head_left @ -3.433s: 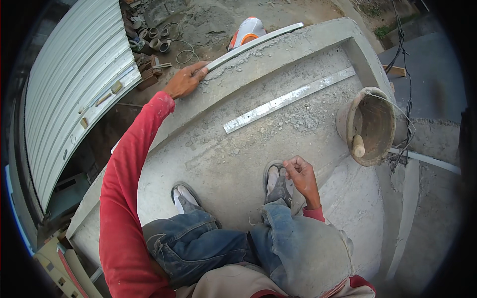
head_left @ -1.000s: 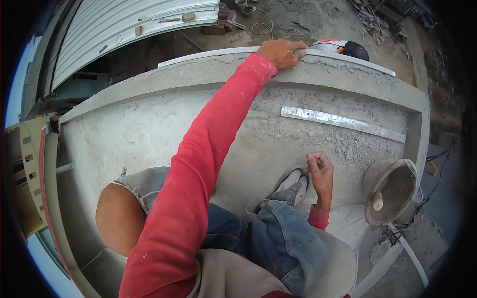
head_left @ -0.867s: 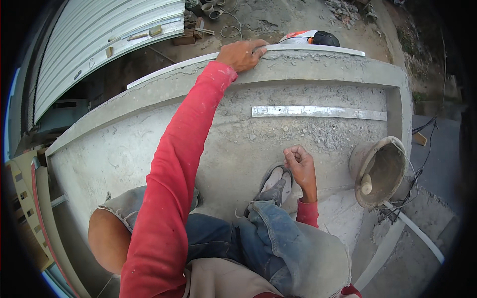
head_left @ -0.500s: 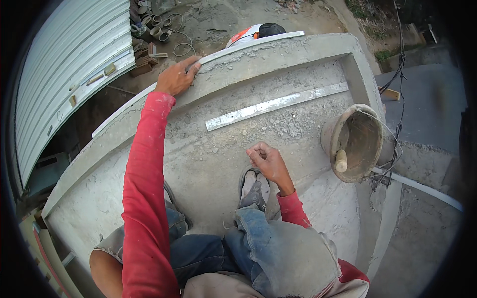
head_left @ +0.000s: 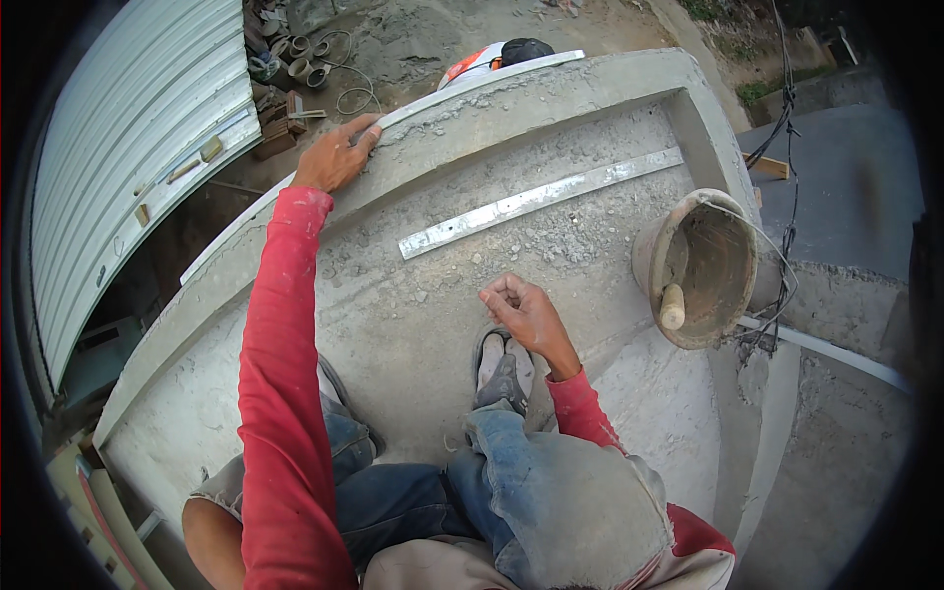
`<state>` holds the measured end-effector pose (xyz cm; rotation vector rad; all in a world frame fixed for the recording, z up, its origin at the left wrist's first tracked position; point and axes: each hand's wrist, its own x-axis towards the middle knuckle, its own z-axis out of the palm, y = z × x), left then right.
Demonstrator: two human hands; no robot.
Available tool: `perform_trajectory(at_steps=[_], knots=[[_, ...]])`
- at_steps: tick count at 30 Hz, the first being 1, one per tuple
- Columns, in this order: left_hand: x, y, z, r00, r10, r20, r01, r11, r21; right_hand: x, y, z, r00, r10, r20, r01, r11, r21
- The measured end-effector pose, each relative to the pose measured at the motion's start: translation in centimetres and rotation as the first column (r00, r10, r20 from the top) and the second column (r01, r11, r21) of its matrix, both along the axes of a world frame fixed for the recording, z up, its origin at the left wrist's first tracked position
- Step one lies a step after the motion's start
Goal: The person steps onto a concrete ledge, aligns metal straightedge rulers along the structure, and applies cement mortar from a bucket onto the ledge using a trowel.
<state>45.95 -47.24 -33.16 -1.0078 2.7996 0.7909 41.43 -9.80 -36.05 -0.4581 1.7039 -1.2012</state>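
Note:
My left hand [head_left: 337, 157] reaches out to the far concrete wall [head_left: 531, 106]. Its fingers curl over the long white strip [head_left: 472, 91] that runs along the wall's outer top edge, and the fingertips are partly hidden. Above my right foot, my right hand [head_left: 526, 313] hovers with bent fingers and the thumb drawn in; nothing shows in it. Between this hand and the wall, a flat silvery bar [head_left: 541, 204] lies across crumbled mortar [head_left: 565, 246] on the ledge.
On the right, a mortar-stained bucket [head_left: 648, 261] leans with a wooden tool handle [head_left: 673, 307] inside. Cables [head_left: 790, 197] hang beyond it. Past the wall, a person in a dark cap [head_left: 525, 51] stands lower down. A corrugated metal roof [head_left: 147, 128] lies left, tools on it.
The view has shifted slightly, so the wall, bar and bucket sit a little higher in it. My left hand keeps its place on the strip; my right hand stays curled.

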Motion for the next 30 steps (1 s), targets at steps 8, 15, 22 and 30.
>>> perform_trajectory(at_steps=[8,15,22,30], knots=[[0.6,1.0,0.4,0.999,-0.02,-0.026,0.018,0.999,-0.051,-1.9,3.5,11.4,0.757,-0.038,-0.652,-0.018,0.997,-0.079],[1.0,0.1,-1.0,0.988,-0.05,-0.145,0.034,0.993,-0.109,-8.1,8.1,16.4,0.154,0.343,-0.927,0.015,0.937,0.349],[0.9,1.7,0.2,0.992,-0.077,-0.099,0.055,0.976,-0.209,-11.5,14.1,18.7,0.15,0.581,-0.8,0.183,0.779,0.6],[1.7,2.1,0.1,0.964,-0.236,-0.121,0.194,0.939,-0.284,-16.3,23.4,16.2,-0.145,0.901,-0.408,0.423,0.429,0.798]])
